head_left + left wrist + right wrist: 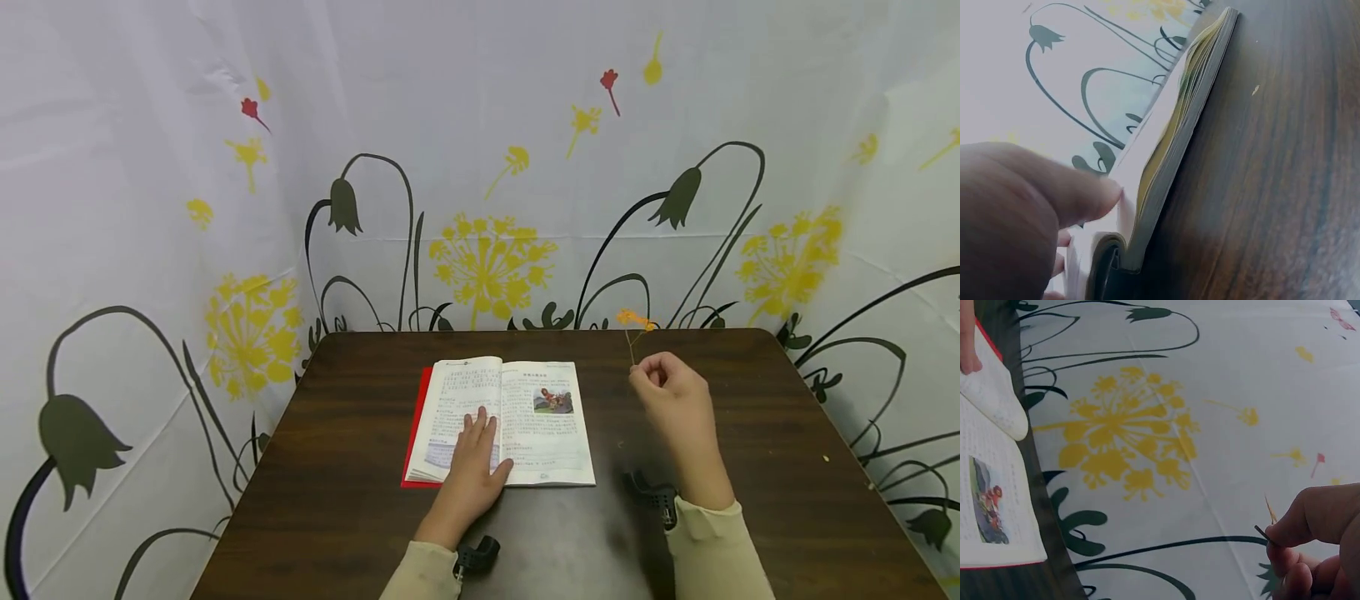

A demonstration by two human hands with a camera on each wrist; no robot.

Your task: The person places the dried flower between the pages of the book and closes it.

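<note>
An open book [543,450] with a red cover [417,429] lies on the table, printed text on both pages and a small colour picture [553,401] on the right one. My left hand [472,467] rests on it with spread fingers, across the left page and the centre fold. In the left wrist view the thumb [1088,194] lies along the lower end of the book's pages. To the right of the book, my right hand [678,408] pinches a thin-stemmed sprig of orange flowers [634,320] between thumb and forefinger. The stem's cut end [1260,532] pokes out past the fingertips.
Dark wood-grain covers the table [337,517]. Behind it hangs a white curtain [480,100] printed with flowers. A tiny yellow scrap [826,458] lies on the right side of the tabletop. Black camera mounts [477,555] sit at both wrists.
</note>
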